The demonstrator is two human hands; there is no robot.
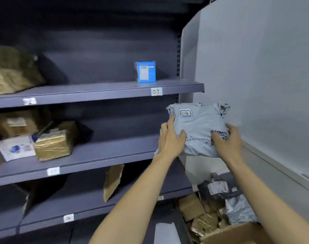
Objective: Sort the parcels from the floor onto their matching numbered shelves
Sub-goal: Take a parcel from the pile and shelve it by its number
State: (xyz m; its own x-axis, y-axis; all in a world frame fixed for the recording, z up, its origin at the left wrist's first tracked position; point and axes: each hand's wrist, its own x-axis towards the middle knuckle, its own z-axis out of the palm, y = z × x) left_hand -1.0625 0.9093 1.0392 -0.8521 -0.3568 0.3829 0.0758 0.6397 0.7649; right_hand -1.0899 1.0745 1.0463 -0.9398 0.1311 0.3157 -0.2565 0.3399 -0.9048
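Note:
I hold a grey plastic mail bag (pixel 199 124) upright in front of me, at the right end of the dark shelf unit. A handwritten label "04" (pixel 185 113) sits at its top left, and a QR code shows near its right edge. My left hand (pixel 171 138) grips the bag's left edge with the thumb across the front. My right hand (pixel 227 140) grips the lower right side, fingers curled over the QR code. The shelf above carries a tag "01" (pixel 156 91) under a small blue box (pixel 145 71).
Brown taped parcels (pixel 53 141) and a white box (pixel 14 148) lie on the middle shelf at left; a wrapped bundle (pixel 11 71) lies on the upper one. A brown envelope (pixel 113 180) leans on a lower shelf. Several parcels fill a floor carton (pixel 220 208) by the wall.

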